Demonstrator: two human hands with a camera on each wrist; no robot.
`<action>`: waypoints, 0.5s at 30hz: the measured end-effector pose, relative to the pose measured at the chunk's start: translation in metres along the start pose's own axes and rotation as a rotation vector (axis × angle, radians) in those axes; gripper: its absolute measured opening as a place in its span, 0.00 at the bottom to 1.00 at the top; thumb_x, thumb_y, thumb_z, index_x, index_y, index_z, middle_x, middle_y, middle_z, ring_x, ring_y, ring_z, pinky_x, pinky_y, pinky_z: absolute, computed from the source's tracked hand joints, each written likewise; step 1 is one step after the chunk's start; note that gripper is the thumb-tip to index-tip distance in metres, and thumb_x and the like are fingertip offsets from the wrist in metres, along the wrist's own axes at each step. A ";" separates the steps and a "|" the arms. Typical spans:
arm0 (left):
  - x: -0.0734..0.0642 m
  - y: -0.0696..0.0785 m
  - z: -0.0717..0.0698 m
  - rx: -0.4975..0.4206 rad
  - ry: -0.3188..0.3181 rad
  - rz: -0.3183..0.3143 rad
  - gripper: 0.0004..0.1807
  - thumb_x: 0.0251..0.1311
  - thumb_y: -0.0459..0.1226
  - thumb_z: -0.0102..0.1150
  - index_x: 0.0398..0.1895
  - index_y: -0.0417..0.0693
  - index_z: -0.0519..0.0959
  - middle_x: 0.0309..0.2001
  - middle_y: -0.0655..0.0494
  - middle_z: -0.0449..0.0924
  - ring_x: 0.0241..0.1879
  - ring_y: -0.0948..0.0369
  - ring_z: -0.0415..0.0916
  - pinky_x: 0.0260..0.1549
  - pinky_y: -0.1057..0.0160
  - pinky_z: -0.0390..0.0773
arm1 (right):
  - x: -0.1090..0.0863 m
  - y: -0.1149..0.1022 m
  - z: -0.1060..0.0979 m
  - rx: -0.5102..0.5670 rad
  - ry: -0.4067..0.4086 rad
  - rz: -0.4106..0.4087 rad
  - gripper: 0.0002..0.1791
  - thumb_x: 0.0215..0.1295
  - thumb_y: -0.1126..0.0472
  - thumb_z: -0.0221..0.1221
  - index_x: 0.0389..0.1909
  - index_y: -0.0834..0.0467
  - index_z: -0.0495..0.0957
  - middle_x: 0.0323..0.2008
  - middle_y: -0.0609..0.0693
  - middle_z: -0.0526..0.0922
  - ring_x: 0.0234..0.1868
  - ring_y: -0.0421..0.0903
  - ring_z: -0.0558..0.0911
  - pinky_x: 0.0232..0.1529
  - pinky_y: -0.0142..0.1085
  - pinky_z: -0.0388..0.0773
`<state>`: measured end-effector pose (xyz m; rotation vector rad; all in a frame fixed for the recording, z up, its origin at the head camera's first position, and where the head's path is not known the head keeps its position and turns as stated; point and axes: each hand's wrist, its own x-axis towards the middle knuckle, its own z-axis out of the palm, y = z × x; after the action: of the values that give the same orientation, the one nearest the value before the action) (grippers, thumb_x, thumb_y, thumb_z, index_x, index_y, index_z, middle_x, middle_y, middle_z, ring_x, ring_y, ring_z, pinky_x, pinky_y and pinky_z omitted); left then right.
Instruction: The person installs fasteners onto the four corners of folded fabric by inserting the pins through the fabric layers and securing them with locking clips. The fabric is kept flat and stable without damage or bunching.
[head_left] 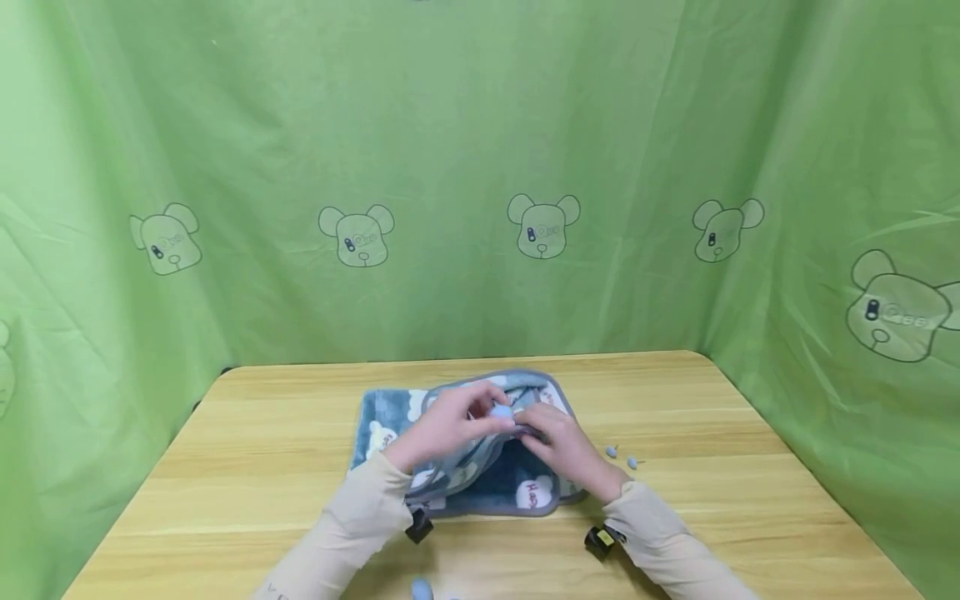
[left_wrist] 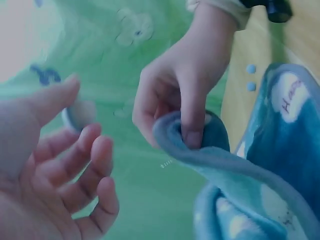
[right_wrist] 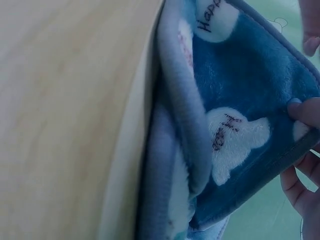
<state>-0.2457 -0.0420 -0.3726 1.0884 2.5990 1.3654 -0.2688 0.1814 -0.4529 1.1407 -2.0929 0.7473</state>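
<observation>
The green curtain behind shows five whole bear heads and part of a sixth at the left edge of the frame. Below it, the bench runs across the lower half. On it, just below the centre of the frame, lies the blue cloth, folded and rumpled under and between the two hands, its left part flat and its middle lifted. The left arm comes in from the bottom, slanting up to the right, a black wrist camera beneath the cuff. The left hand is over the cloth, palm inward, pinching one pale blue piece between thumb and fingers near the raised edge. At the bottom of the frame are one oval blue lump and a sliver of a second, both cut off by the border. The right hand is at the cloth's right part, knuckles up, thumb and fingers gripping its raised edge; its arm slants in from the lower right, with a second black camera at the wrist. Right of that hand, two small blue pins lie near each other on the bench, each with a thin stem.
</observation>
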 end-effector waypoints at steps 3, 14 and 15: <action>0.009 -0.014 -0.002 -0.181 0.071 -0.134 0.15 0.64 0.44 0.61 0.49 0.46 0.78 0.33 0.48 0.80 0.31 0.59 0.77 0.34 0.62 0.78 | 0.000 0.001 0.000 -0.006 0.004 -0.041 0.16 0.48 0.74 0.66 0.39 0.58 0.82 0.35 0.48 0.84 0.38 0.43 0.81 0.43 0.32 0.78; 0.020 -0.048 0.003 -0.459 0.079 -0.329 0.22 0.68 0.43 0.55 0.58 0.38 0.72 0.46 0.40 0.81 0.35 0.63 0.74 0.32 0.67 0.73 | 0.001 0.003 -0.002 -0.003 -0.033 -0.124 0.15 0.47 0.72 0.67 0.38 0.57 0.82 0.35 0.47 0.84 0.38 0.43 0.81 0.44 0.33 0.78; 0.020 -0.050 0.003 -0.463 0.070 -0.334 0.22 0.68 0.43 0.55 0.59 0.39 0.72 0.46 0.42 0.81 0.35 0.63 0.75 0.33 0.67 0.73 | 0.001 0.003 -0.002 -0.006 -0.039 -0.126 0.15 0.48 0.71 0.67 0.38 0.57 0.82 0.35 0.47 0.84 0.38 0.43 0.81 0.44 0.33 0.78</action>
<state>-0.2885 -0.0467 -0.4050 0.5249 2.1928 1.8003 -0.2715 0.1840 -0.4510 1.2800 -2.0316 0.6641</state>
